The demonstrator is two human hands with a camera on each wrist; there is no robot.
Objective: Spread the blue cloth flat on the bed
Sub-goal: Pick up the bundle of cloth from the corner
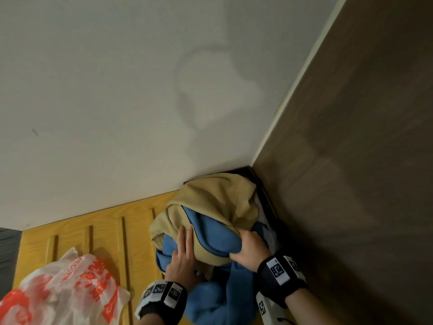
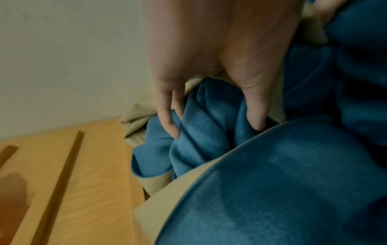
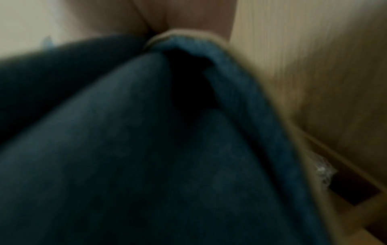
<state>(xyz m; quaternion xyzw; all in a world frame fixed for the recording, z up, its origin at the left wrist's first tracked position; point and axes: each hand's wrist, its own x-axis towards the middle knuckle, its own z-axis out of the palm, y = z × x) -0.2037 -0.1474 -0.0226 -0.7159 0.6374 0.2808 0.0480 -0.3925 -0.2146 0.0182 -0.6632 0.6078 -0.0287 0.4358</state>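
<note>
Head view: blue cloth [image 1: 210, 233] lies bunched in the bed's [image 1: 98, 233] corner; right hand [image 1: 248, 250] grips a fold, left hand [image 1: 182, 252] rests flat. Best find an edge first.

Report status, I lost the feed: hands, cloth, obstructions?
Right hand grips blue cloth; left hand reaches into its folds. Cloth bunched in corner, not spread. Plastic bag lies left.

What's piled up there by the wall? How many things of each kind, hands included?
Cloths: 1, the blue cloth with a beige reverse side, bunched in the corner
Plastic bags: 1, the white and orange bag
Hands: 2, left hand and right hand, both on the cloth
Total: 4
</note>
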